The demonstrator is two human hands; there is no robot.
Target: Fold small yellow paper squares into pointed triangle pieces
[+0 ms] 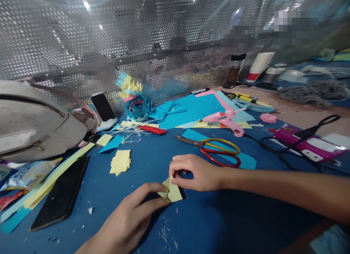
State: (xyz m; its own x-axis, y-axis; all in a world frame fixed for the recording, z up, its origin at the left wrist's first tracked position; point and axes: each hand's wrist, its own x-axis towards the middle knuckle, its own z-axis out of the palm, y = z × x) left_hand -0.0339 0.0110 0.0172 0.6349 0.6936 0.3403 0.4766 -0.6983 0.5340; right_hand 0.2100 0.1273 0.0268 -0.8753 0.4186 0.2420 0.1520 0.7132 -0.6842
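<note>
Between my two hands is a small piece of yellow paper [175, 193], partly folded, just above or on the blue tabletop. My left hand [133, 214] comes from the lower left and pinches the paper's left side between thumb and forefinger. From the right, my right hand [188, 172] grips its upper corner, thumb and fingertips closed together. Beyond the paper lies a stack of yellow paper squares [120, 161]. Scissors [210, 146] with one yellow and one red handle rest just past my right hand, partly over a blue sheet [247, 160].
A pink glue gun [225, 119], a red utility knife [153, 130] and blue paper sheets [191, 108] lie farther back. A folded-paper model [136, 104] stands by the perforated metal panel [153, 35]. Left are a bag [35, 119], a dark phone [61, 193] and paper strips [54, 177].
</note>
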